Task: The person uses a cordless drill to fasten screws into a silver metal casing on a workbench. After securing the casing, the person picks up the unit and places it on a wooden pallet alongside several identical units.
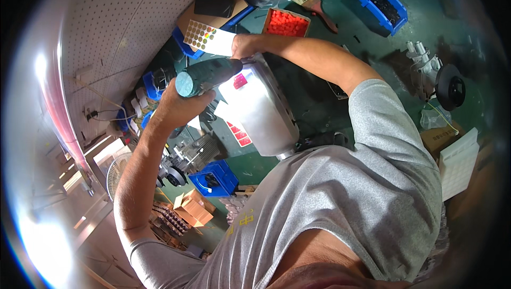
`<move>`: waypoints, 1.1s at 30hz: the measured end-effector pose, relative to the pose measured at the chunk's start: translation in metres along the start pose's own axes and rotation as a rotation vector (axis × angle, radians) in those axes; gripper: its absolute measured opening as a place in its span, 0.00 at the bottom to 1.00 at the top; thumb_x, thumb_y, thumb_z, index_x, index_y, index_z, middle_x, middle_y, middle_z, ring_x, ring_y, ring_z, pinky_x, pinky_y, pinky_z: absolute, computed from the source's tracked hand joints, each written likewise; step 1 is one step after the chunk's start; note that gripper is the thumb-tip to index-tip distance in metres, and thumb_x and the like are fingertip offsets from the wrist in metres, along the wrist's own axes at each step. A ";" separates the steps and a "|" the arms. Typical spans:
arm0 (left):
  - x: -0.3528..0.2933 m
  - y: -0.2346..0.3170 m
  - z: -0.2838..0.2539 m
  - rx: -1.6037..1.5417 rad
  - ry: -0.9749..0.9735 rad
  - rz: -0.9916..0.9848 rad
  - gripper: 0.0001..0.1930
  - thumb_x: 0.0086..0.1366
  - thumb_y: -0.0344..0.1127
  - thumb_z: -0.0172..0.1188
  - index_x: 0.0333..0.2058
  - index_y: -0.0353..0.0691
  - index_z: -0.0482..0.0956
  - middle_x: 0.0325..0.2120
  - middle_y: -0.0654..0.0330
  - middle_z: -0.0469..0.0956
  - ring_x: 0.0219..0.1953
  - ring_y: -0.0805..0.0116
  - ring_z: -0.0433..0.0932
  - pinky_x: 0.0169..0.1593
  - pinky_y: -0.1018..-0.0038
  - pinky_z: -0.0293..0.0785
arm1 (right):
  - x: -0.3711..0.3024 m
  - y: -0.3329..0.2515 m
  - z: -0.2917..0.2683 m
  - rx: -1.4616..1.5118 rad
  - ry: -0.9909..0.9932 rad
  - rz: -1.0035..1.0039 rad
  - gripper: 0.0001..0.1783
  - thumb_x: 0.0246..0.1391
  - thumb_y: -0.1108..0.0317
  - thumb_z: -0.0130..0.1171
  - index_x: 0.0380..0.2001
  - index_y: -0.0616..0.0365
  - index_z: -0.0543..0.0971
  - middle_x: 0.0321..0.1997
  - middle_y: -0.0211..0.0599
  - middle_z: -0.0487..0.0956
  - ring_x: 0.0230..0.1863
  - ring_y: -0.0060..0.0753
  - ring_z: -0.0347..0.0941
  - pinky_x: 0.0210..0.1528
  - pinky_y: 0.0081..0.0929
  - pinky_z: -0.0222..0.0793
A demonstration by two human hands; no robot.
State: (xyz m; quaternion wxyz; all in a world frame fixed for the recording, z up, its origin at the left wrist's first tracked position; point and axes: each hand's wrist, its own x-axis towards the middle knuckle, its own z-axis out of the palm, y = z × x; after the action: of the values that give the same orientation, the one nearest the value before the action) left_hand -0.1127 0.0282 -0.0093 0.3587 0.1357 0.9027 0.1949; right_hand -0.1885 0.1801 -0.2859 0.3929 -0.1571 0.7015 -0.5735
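Observation:
My left hand (181, 109) is wrapped around a teal drill-shaped power tool (205, 77). The tool's dark front end points at the far end of a silvery metal housing (261, 113); whether it touches cannot be made out. A small magenta label (240, 80) is stuck on the housing. By that far end is my right hand (245, 47), closed on the edge of a white sticker sheet (222, 44) with rows of round gold stickers. Its fingertips are partly hidden. Beside the housing, to the left, lies a sheet of red labels (239, 134).
Beyond my right arm stand a box of red caps (287, 24), a brush (316, 8) and a blue bin of dark screws (384, 6). A black phone (214, 6) lies on cardboard. Metal motor units lie left (197, 150) and right (426, 65); a blue bin (214, 178) is nearer.

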 end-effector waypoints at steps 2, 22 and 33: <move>0.000 -0.002 0.002 -0.020 0.001 -0.026 0.16 0.61 0.33 0.66 0.48 0.37 0.80 0.34 0.58 0.84 0.35 0.68 0.83 0.39 0.69 0.81 | -0.002 -0.003 0.001 0.006 0.011 -0.014 0.18 0.42 0.57 0.76 0.21 0.62 0.84 0.22 0.33 0.77 0.23 0.25 0.70 0.25 0.28 0.63; 0.005 0.019 0.012 -0.087 0.007 0.079 0.12 0.61 0.28 0.64 0.44 0.33 0.81 0.35 0.59 0.84 0.36 0.70 0.81 0.41 0.72 0.79 | 0.014 0.015 0.005 -0.008 0.019 -0.009 0.21 0.43 0.56 0.77 0.21 0.64 0.81 0.20 0.34 0.75 0.21 0.26 0.68 0.23 0.30 0.63; -0.023 0.018 0.021 -0.251 0.077 -0.125 0.12 0.60 0.28 0.64 0.44 0.36 0.82 0.30 0.67 0.80 0.31 0.76 0.74 0.34 0.75 0.72 | -0.002 0.006 0.009 -0.023 0.059 -0.103 0.19 0.52 0.56 0.72 0.28 0.65 0.84 0.24 0.33 0.78 0.23 0.26 0.70 0.26 0.29 0.66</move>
State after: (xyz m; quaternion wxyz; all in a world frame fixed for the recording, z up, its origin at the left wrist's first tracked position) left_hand -0.0799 0.0404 -0.0019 0.3492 0.0259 0.8911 0.2886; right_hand -0.1792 0.1770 -0.2908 0.3401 -0.1803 0.7104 -0.5892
